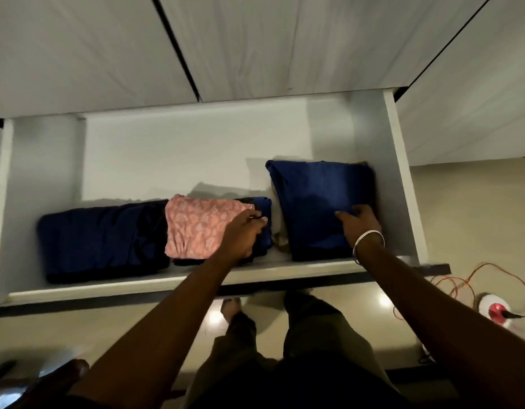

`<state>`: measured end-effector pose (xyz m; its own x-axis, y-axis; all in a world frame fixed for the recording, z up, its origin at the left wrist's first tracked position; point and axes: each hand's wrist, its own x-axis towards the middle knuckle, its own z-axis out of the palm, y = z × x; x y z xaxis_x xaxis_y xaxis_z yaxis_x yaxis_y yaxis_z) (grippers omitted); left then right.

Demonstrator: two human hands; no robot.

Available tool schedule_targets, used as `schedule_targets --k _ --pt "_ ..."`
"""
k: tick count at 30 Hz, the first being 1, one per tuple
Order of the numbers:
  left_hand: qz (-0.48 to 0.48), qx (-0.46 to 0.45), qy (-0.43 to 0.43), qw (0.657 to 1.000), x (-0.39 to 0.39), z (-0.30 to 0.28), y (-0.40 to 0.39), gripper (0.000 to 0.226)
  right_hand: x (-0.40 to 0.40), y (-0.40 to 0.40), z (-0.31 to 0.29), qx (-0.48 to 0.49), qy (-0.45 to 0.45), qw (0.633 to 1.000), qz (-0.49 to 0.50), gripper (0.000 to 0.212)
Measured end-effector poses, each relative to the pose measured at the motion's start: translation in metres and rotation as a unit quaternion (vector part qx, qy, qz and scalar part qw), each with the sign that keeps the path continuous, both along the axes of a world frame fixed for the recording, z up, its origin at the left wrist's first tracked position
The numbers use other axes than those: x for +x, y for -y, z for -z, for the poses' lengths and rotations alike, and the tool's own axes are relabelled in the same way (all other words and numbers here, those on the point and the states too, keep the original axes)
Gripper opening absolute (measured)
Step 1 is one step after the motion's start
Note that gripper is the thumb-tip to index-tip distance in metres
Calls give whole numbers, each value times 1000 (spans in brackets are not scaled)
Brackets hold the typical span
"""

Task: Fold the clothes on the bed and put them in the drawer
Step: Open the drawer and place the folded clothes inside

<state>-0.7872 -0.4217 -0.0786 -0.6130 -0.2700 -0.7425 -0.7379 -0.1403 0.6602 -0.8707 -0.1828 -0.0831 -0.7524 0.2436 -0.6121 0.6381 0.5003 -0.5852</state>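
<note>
An open white drawer (173, 149) holds folded clothes along its front. A dark navy folded piece (102, 240) lies at the left. A pink patterned folded piece (196, 225) sits on a dark blue folded piece (262, 222) in the middle. At the right lies a blue folded garment (317, 196) over a beige cloth (280, 237). My left hand (243, 234) rests on the right side of the middle stack, fingers curled over the dark blue piece. My right hand (358, 222), with a silver bangle at the wrist, presses on the blue garment's near right part.
White wardrobe doors (255, 45) rise behind the drawer. The drawer's front panel (167, 284) juts toward my legs. On the tiled floor at the right lie orange wires (456, 284) and a white and red device (495, 309). A shiny object (22, 385) shows at the bottom left.
</note>
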Motion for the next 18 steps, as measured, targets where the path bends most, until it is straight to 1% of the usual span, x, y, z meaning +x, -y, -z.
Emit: schedule_targets --k 1,2,4,5,6,8,9,10,12,13,16,18 --pt "7 9 -2 1000 18 -10 12 23 18 13 -16 -3 -8 999 -33 42" --pt "46 -6 -12 999 33 -19 24 26 32 25 -27 -8 -15 997 -77 36" --pt "170 -81 -35 982 70 -34 51 31 65 49 -48 -8 -15 981 -195 31" --pt "223 -120 -40 966 87 -40 64 35 77 60 -55 5 -8 964 -264 30" --pt "271 -164 -38 948 102 -44 76 39 89 70 -61 18 -1 946 -323 31" --pt "369 -280 -34 886 133 -53 100 41 112 91 -69 51 13 908 -417 38" --pt "396 -328 -36 857 143 -54 109 39 119 98 -72 74 23 884 -461 43" --pt "402 -355 -40 843 149 -54 116 37 124 104 -74 101 34 856 -506 44" --pt "407 -371 -28 835 161 -54 128 32 134 115 -75 164 34 802 -574 43" --pt "412 -372 -14 832 165 -53 133 32 138 121 -76 195 20 782 -591 41" --pt "416 -374 -1 829 170 -49 134 34 141 126 -74 243 -7 758 -605 38" --pt "403 -369 1 838 171 -49 131 32 139 127 -73 255 -6 753 -607 38"
